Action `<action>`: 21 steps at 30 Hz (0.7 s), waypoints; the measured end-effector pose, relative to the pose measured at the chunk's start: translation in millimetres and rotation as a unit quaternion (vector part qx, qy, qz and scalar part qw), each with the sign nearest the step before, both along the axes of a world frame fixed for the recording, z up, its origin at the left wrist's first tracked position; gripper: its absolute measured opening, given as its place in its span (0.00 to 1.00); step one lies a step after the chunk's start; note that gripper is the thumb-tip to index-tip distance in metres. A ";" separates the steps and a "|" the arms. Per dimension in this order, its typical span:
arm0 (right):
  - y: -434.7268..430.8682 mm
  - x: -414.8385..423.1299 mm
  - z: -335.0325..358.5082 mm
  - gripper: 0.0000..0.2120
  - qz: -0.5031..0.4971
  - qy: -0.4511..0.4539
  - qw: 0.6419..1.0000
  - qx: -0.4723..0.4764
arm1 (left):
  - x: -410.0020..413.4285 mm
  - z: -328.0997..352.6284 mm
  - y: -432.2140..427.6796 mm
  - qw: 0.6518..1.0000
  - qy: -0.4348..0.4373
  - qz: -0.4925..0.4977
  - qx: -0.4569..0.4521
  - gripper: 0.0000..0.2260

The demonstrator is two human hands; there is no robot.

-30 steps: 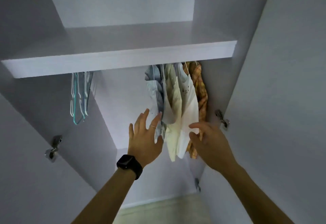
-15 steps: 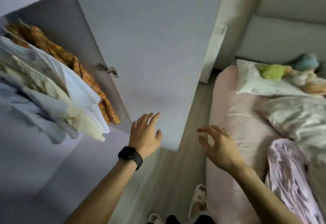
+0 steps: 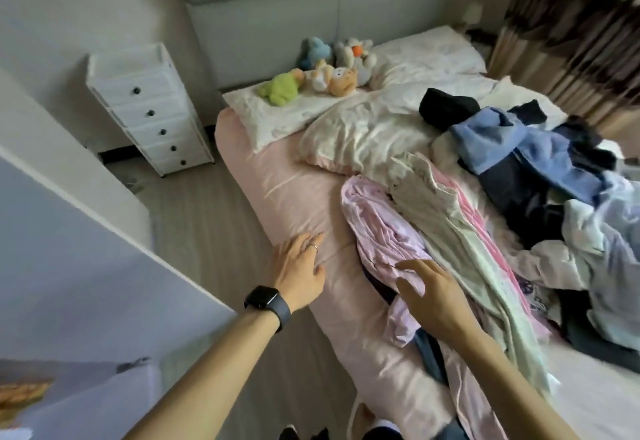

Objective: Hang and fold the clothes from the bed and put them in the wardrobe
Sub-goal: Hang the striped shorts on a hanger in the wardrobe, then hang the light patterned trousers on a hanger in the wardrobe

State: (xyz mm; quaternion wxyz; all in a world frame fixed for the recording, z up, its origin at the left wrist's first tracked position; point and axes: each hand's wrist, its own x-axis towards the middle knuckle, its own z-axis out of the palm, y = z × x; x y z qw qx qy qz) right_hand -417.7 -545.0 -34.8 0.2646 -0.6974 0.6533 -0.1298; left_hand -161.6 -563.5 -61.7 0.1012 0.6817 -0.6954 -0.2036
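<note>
A pile of clothes lies on the pink bed [image 3: 277, 190]: a crumpled lilac garment [image 3: 381, 228] nearest me, a pale cream-green one [image 3: 450, 218] beside it, blue and dark pieces [image 3: 526, 162] further right. My right hand [image 3: 433, 297] hovers over the lilac garment's near end, fingers spread and holding nothing. My left hand [image 3: 298, 270], with a ring and a black watch, is open over the bed's edge. The white wardrobe door [image 3: 86, 266] stands at the left; an orange checked shirt [image 3: 24, 393] peeks out at the lower left.
A white drawer unit [image 3: 149, 110] stands by the wall left of the bed. Soft toys [image 3: 325, 72] and pillows [image 3: 363, 121] sit at the bed's head under a grey headboard. Striped curtains [image 3: 571, 41] hang at the right. Wooden floor [image 3: 207, 231] runs between door and bed.
My view has swung from the wardrobe's hanging clothes round to the bed. Both hands have left the hung shirts and now reach over the bed, the right above the lilac garment.
</note>
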 end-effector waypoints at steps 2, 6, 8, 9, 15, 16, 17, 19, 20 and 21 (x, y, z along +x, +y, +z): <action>-9.1 -34.4 -8.8 0.13 -0.022 0.005 1.000 0.013 | -29.5 -8.3 -20.3 1.000 -0.007 -0.023 0.016 0.28; -41.7 -82.0 -24.7 0.14 -0.046 0.011 0.998 0.035 | -65.6 -27.8 -52.0 0.998 -0.012 -0.038 0.045 0.30; -71.2 -105.3 -33.3 0.15 -0.050 0.017 0.998 0.040 | -83.7 -35.9 -76.3 0.998 -0.019 -0.040 0.054 0.30; -87.3 -115.2 -38.2 0.16 -0.047 0.020 0.998 0.035 | -91.4 -40.0 -89.4 0.998 -0.024 -0.038 0.054 0.29; -185.5 -164.4 -62.6 0.21 -0.076 0.034 0.996 0.044 | -129.4 -67.6 -167.3 0.995 -0.042 -0.043 0.077 0.27; -201.5 -171.9 -70.2 0.22 -0.084 0.031 0.995 0.047 | -135.5 -78.2 -182.3 0.994 -0.045 -0.047 0.083 0.27; -213.5 -176.0 -76.5 0.22 -0.089 0.027 0.994 0.048 | -138.4 -86.1 -193.0 0.994 -0.046 -0.048 0.088 0.27; -239.2 -185.7 -97.7 0.24 -0.103 0.031 0.993 0.055 | -147.9 -109.4 -219.2 0.993 -0.046 -0.053 0.100 0.27; -251.4 -190.6 -110.8 0.26 -0.114 0.034 0.991 0.065 | -153.3 -124.4 -231.5 0.991 -0.048 -0.059 0.110 0.27; -262.8 -195.2 -125.1 0.28 -0.128 0.034 0.988 0.076 | -158.4 -140.5 -242.4 0.989 -0.048 -0.065 0.122 0.27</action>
